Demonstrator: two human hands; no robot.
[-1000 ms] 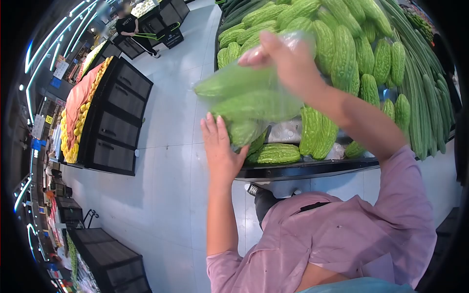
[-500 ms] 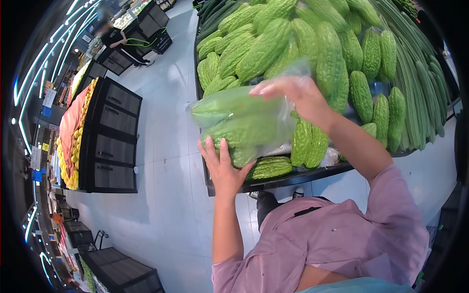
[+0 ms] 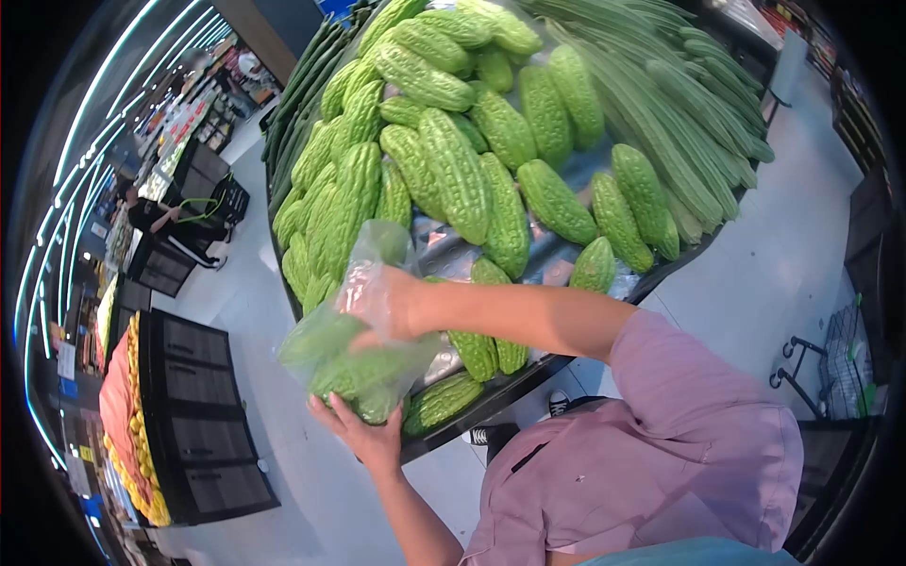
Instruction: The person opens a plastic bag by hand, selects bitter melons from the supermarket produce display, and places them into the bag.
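Observation:
A clear plastic bag (image 3: pixel 408 363) with green bitter melons (image 3: pixel 326 338) in it is held over the near left corner of the produce stand. My left hand (image 3: pixel 363 436) grips the bag's bottom end from below, fingers curled round the melons. At the bag's upper part, my right hand (image 3: pixel 382 300) is closed on the gathered film, which partly covers its fingers. Close beside the bag, a loose bitter melon (image 3: pixel 442 404) lies at the stand's near edge, and a big heap of bitter melons (image 3: pixel 458 174) rises behind.
Long ridged gourds (image 3: pixel 651 104) spread over the stand's right side, with dark cucumbers (image 3: pixel 302 104) along its left edge. A black fruit stand (image 3: pixel 203 406) is at left, a person in dark clothes (image 3: pixel 156 217) farther back. At right is a wire shopping cart (image 3: pixel 845 363).
The view has turned, shifting the stand left. My right hand has moved down and in against the bag's top. My left hand still supports the bag from below.

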